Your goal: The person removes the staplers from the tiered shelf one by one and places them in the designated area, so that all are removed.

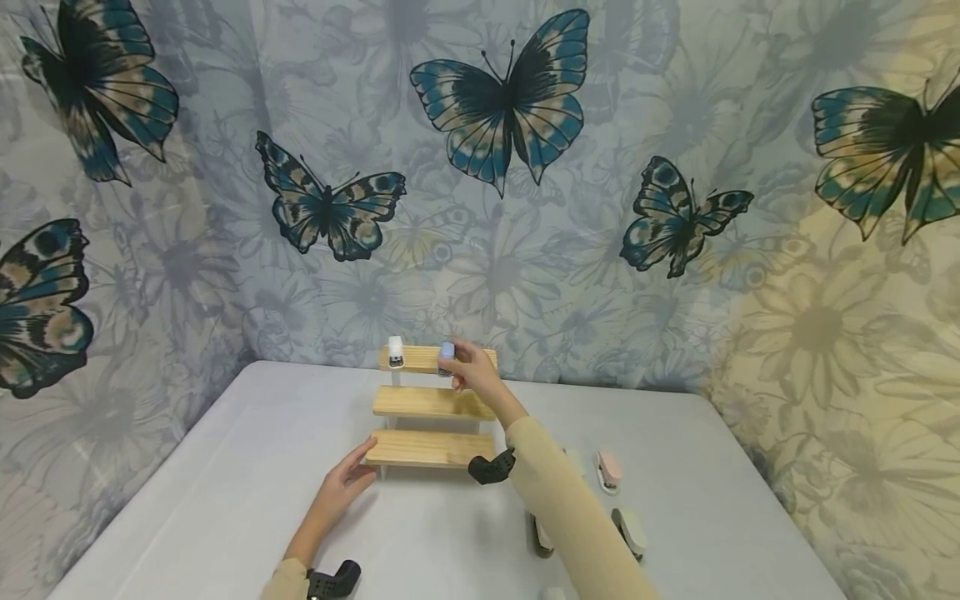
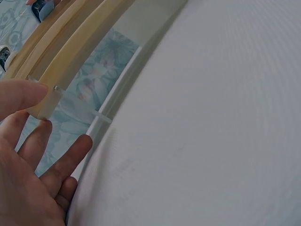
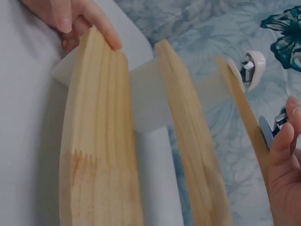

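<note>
A three-tier display stand with wooden shelves (image 1: 431, 448) stands on the white table. At its back, my right hand (image 1: 472, 367) pinches a small blue stapler (image 1: 447, 355) at the top shelf (image 3: 249, 115). The stapler's base is at the board in the right wrist view, its far side partly covered by fingers. A white stapler (image 1: 395, 350) stands on that shelf's left end. My left hand (image 1: 341, 487) holds the left end of the lowest shelf (image 2: 70, 52), thumb over the board and fingertips against its edge and underside.
Right of the stand lie a pink stapler (image 1: 609, 471), a cream stapler (image 1: 630, 531) and another stapler (image 1: 542, 537) partly behind my right sleeve (image 1: 566, 500). A butterfly-print cloth (image 1: 502, 275) hangs behind the table (image 1: 187, 475). Translucent supports (image 2: 77, 106) hold up the shelves.
</note>
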Tool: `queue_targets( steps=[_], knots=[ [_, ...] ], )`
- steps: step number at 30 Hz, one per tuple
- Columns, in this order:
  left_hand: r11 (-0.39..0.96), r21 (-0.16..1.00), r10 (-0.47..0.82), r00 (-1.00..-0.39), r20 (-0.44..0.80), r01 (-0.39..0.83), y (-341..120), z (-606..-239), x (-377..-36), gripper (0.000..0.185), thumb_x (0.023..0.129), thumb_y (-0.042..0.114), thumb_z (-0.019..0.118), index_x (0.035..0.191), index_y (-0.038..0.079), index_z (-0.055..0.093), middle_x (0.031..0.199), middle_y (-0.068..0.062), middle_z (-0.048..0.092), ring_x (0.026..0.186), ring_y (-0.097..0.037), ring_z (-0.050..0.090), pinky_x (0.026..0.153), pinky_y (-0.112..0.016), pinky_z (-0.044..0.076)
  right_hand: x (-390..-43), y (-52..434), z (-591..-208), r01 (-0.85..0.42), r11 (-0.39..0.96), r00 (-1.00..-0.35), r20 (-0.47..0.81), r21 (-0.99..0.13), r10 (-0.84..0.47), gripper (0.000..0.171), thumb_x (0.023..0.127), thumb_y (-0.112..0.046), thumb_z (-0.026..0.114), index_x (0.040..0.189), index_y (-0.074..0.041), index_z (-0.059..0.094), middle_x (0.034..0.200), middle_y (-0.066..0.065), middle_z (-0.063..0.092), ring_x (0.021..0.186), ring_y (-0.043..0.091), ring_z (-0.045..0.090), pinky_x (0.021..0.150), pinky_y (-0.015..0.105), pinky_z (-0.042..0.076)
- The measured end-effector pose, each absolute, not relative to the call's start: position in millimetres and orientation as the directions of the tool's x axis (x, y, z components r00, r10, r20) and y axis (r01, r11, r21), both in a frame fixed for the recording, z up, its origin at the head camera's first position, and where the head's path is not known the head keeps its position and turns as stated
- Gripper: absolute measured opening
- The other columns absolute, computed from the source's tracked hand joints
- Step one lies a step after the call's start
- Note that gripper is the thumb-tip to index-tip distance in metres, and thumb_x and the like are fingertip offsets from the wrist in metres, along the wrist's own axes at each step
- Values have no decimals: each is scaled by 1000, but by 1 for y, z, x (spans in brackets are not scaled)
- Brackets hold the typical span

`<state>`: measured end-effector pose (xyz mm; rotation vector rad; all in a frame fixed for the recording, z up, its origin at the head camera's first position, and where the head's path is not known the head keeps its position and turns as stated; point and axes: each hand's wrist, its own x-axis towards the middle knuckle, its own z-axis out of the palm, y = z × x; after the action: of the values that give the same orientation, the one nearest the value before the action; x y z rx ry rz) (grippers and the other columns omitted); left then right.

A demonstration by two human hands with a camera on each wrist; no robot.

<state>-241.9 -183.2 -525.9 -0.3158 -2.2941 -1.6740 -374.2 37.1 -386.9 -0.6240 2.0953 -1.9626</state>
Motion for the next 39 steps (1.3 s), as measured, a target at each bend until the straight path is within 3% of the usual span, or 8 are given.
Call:
queue_targets(
  steps=[7, 13, 16, 22, 28, 34, 39],
  knots=[
    [305, 897, -1, -942, 336, 320, -178, -527, -239, 48, 72, 13, 58, 116, 19, 39, 122, 2, 32, 88, -14, 47, 77, -39, 36, -363, 49, -383, -115, -75, -909, 136, -990, -395, 53, 72, -24, 58, 117, -9, 36, 102, 9, 49, 38, 10, 37, 35, 23, 37],
    [307, 899, -25, -942, 336, 313, -180, -521, -238, 48, 71, 11, 58, 115, 18, 41, 121, 1, 33, 82, -16, 49, 76, -42, 35, -353, 49, -364, -157, -91, -898, 180, -983, -402, 52, 70, -25, 59, 117, -15, 38, 111, 4, 43, 36, 11, 36, 32, 25, 37],
    [321, 891, -16, -939, 344, 321, -182, -521, -240, 46, 73, 13, 56, 116, 19, 40, 121, 2, 32, 89, -16, 46, 78, -41, 34, -346, 52, -357, -171, -91, -891, 193, -981, -410, 51, 70, -24, 59, 116, -16, 38, 112, 4, 42, 35, 12, 36, 31, 24, 37],
    [283, 893, 25, -934, 357, 349, -185, -529, -242, 35, 83, 22, 40, 118, 16, 37, 123, 0, 30, 110, -15, 27, 84, -34, 30, -326, 60, -346, -112, -181, -888, 180, -977, -424, 53, 71, -21, 59, 117, -10, 36, 110, 9, 43, 35, 9, 35, 32, 21, 35],
    [265, 905, -1, -938, 346, 333, -183, -534, -244, 33, 85, 27, 35, 116, 20, 38, 123, 1, 30, 109, -10, 27, 83, -24, 32, -309, 66, -335, -101, -226, -870, 196, -969, -453, 52, 72, -18, 58, 118, -8, 36, 109, 11, 44, 36, 9, 35, 32, 20, 35],
    [275, 901, -2, -937, 350, 336, -184, -533, -244, 33, 85, 27, 34, 117, 19, 38, 124, -1, 28, 110, -12, 26, 81, -24, 33, -297, 79, -332, -50, -287, -831, 200, -956, -520, 47, 75, -13, 54, 118, -10, 35, 112, 13, 40, 37, 7, 35, 34, 19, 33],
    [289, 905, -19, -943, 332, 312, -184, -530, -245, 37, 80, 29, 43, 116, 20, 40, 123, -3, 29, 105, -15, 34, 77, -25, 38, -289, 95, -334, -56, -314, -813, 226, -948, -536, 48, 77, -7, 51, 120, -6, 30, 117, 12, 36, 36, 6, 35, 34, 18, 32]
  ],
)
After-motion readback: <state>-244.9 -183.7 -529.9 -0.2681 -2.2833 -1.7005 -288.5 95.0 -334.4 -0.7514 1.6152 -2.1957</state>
